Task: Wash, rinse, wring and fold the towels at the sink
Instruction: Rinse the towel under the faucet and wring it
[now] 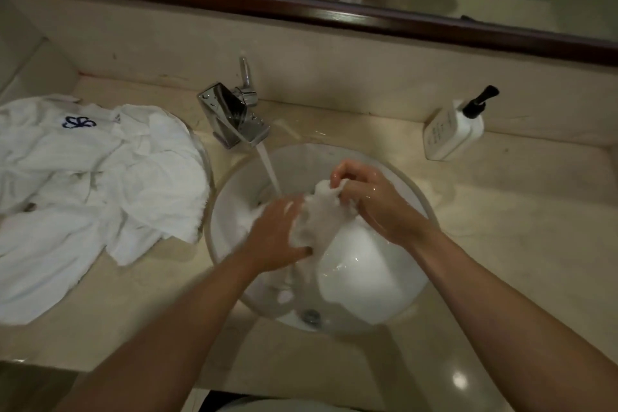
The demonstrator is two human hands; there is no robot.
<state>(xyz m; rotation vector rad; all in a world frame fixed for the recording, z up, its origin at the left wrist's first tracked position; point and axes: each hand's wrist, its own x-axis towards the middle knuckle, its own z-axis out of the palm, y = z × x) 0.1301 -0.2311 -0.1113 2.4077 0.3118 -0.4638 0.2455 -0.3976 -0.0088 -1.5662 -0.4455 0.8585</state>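
Your left hand [277, 237] and right hand [371, 201] both grip a bunched wet towel [317, 211] over the sink [234, 184], fingers curled into the cloth. Water [269, 170] runs from the tap [234, 114] just beside your left hand, seemingly onto the cloth. More white towels [100, 177] lie heaped on the counter [501, 211] to your left; a soap bottle [454, 127] stands right.

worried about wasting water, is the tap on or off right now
On: a stream of water runs from the faucet spout into the sink, beside the towel both hands hold.
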